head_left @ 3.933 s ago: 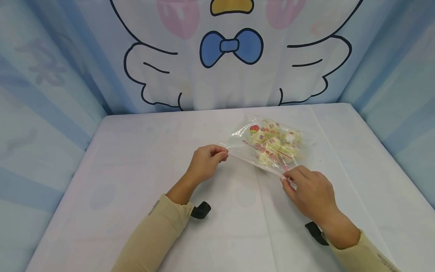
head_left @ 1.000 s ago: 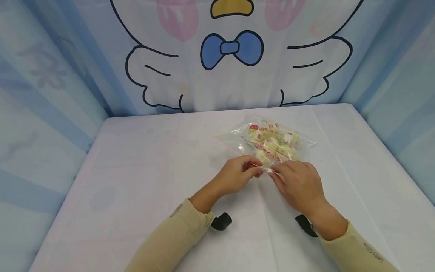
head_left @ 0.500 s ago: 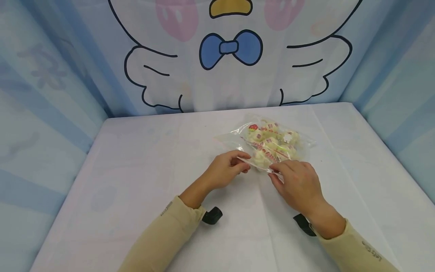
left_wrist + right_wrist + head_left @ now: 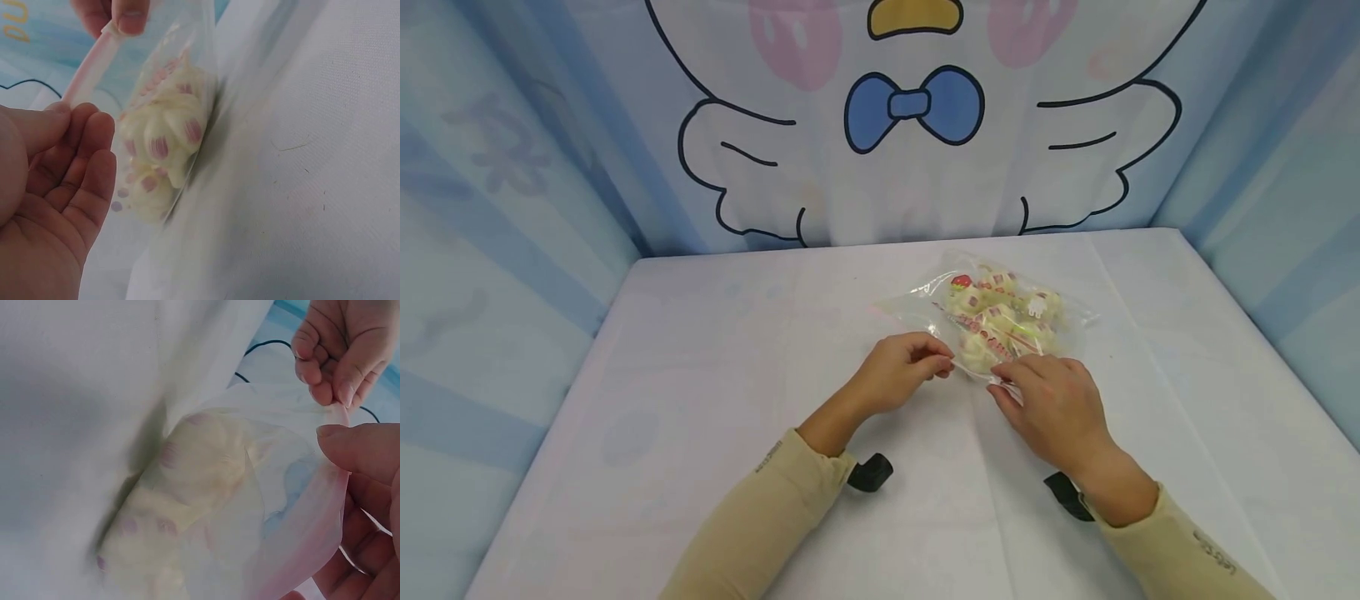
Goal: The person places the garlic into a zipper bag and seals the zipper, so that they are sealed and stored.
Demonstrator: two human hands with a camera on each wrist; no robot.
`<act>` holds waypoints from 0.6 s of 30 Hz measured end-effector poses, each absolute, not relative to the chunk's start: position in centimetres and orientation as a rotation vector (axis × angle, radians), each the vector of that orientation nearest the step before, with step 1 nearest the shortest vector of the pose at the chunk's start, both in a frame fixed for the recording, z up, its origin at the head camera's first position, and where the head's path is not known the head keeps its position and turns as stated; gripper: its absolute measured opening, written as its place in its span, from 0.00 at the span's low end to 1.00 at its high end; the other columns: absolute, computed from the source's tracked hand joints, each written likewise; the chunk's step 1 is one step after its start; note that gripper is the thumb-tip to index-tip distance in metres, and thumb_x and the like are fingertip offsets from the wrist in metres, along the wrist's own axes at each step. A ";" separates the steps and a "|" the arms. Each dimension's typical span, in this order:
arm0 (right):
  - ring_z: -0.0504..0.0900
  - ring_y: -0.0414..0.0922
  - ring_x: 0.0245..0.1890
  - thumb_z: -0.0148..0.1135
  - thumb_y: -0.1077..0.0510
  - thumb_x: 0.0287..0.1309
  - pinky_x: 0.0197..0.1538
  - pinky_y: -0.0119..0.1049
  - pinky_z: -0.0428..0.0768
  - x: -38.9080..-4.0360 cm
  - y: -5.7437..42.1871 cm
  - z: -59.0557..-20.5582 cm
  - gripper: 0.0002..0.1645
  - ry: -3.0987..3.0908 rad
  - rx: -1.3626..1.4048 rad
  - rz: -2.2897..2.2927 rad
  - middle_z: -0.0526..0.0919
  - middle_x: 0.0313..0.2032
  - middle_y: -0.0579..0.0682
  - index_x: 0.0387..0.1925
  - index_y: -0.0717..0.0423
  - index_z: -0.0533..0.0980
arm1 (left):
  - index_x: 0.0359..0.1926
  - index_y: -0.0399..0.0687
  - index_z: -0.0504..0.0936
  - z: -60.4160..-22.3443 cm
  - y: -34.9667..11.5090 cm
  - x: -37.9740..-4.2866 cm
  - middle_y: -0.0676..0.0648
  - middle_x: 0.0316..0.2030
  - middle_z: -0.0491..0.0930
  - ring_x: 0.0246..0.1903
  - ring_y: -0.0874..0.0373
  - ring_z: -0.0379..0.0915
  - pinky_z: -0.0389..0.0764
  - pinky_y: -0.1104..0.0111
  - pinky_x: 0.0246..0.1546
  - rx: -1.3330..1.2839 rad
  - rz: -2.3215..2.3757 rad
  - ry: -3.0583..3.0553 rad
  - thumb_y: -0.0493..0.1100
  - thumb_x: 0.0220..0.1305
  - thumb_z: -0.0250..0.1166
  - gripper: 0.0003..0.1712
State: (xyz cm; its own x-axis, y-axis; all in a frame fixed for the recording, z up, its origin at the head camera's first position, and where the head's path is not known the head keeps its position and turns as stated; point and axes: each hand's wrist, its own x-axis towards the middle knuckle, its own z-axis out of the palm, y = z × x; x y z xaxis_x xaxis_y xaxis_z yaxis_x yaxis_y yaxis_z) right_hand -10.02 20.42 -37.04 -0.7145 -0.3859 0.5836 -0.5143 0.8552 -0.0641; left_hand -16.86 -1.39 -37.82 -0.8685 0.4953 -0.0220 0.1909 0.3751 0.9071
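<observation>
A clear plastic zip bag (image 4: 917, 307) lies on the table with its mouth edge raised toward me. Inside are several pale yellow rounded pieces (image 4: 159, 134) with pinkish-purple patches; red print shows on the bag. My left hand (image 4: 901, 371) pinches the mouth edge between thumb and forefinger, its other fingers loosely curled. A short way to the right, my right hand (image 4: 1058, 408) pinches the same edge at a small whitish slider (image 4: 111, 30). Between the two hands runs a pink closure strip (image 4: 87, 72). In the right wrist view the thumb presses over the edge.
A white cloth covers the table (image 4: 700, 400). Behind it hangs a curtain (image 4: 910, 192) with a cartoon bow tie, and blue patterned curtains (image 4: 490, 250) close off both sides. Black wrist mounts (image 4: 871, 473) stick out under both tan sleeves (image 4: 767, 517).
From the bag's far left corner, my left hand went along the edge close to my right hand, then back left a little. The right hand has shifted slightly left, still pinching the edge.
</observation>
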 end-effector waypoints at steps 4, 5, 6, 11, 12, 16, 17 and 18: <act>0.83 0.54 0.31 0.80 0.62 0.42 0.37 0.54 0.79 -10.0 20.5 -37.2 0.14 -2.439 0.653 0.310 0.84 0.31 0.54 0.33 0.59 0.85 | 0.44 0.45 0.85 -37.8 -1.3 -16.9 0.55 0.35 0.85 0.39 0.61 0.80 0.79 0.70 0.43 0.585 1.498 2.337 0.41 0.71 0.64 0.06; 0.84 0.54 0.31 0.80 0.62 0.42 0.37 0.54 0.79 -10.1 20.5 -37.2 0.13 -2.439 0.650 0.312 0.84 0.32 0.54 0.33 0.59 0.85 | 0.44 0.45 0.85 -37.8 -1.3 -16.9 0.55 0.34 0.85 0.39 0.60 0.80 0.80 0.70 0.43 0.582 1.501 2.333 0.41 0.71 0.64 0.06; 0.84 0.54 0.31 0.80 0.62 0.42 0.37 0.54 0.79 -10.1 20.5 -37.2 0.13 -2.439 0.649 0.315 0.84 0.32 0.54 0.32 0.59 0.85 | 0.44 0.45 0.85 -37.8 -1.3 -16.9 0.55 0.34 0.85 0.39 0.59 0.80 0.80 0.70 0.43 0.578 1.502 2.333 0.41 0.71 0.64 0.06; 0.84 0.54 0.32 0.79 0.63 0.43 0.37 0.54 0.78 -10.0 20.7 -37.2 0.12 -2.431 0.649 0.331 0.84 0.33 0.54 0.32 0.60 0.85 | 0.43 0.45 0.85 -37.7 -1.1 -16.9 0.55 0.33 0.85 0.40 0.54 0.81 0.80 0.70 0.42 0.574 1.519 2.337 0.41 0.70 0.64 0.06; 0.84 0.55 0.32 0.79 0.63 0.43 0.37 0.54 0.78 -10.0 20.8 -37.2 0.12 -2.428 0.650 0.335 0.84 0.33 0.54 0.32 0.60 0.85 | 0.42 0.44 0.85 -37.8 -1.1 -16.9 0.55 0.33 0.85 0.40 0.53 0.81 0.80 0.70 0.42 0.573 1.523 2.338 0.41 0.70 0.65 0.06; 0.83 0.55 0.33 0.78 0.62 0.43 0.37 0.54 0.78 -10.0 21.0 -37.1 0.11 -2.425 0.647 0.341 0.84 0.33 0.54 0.31 0.60 0.85 | 0.42 0.44 0.85 -37.7 -1.1 -16.8 0.54 0.33 0.85 0.40 0.53 0.82 0.80 0.71 0.41 0.566 1.534 2.338 0.40 0.70 0.65 0.06; 0.83 0.55 0.33 0.78 0.62 0.43 0.37 0.54 0.78 -10.0 21.0 -37.1 0.11 -2.423 0.647 0.344 0.85 0.32 0.54 0.31 0.60 0.85 | 0.42 0.44 0.85 -37.7 -1.0 -16.8 0.54 0.33 0.85 0.41 0.52 0.82 0.80 0.71 0.41 0.565 1.535 2.338 0.40 0.70 0.65 0.06; 0.83 0.55 0.33 0.78 0.62 0.44 0.37 0.54 0.78 -10.0 21.1 -37.1 0.10 -2.422 0.646 0.346 0.85 0.32 0.54 0.31 0.60 0.85 | 0.42 0.43 0.85 -37.7 -1.0 -16.8 0.54 0.33 0.85 0.41 0.51 0.82 0.80 0.71 0.41 0.562 1.540 2.337 0.40 0.70 0.65 0.06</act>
State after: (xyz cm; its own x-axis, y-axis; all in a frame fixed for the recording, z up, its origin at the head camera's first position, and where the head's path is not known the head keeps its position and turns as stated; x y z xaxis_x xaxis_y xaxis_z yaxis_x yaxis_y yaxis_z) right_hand -9.96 21.07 -37.11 -0.7005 -0.3660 0.6127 -0.5230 0.8474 -0.0917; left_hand -16.76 -1.03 -37.71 -0.8831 0.4686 -0.0235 0.1634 0.3540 0.9208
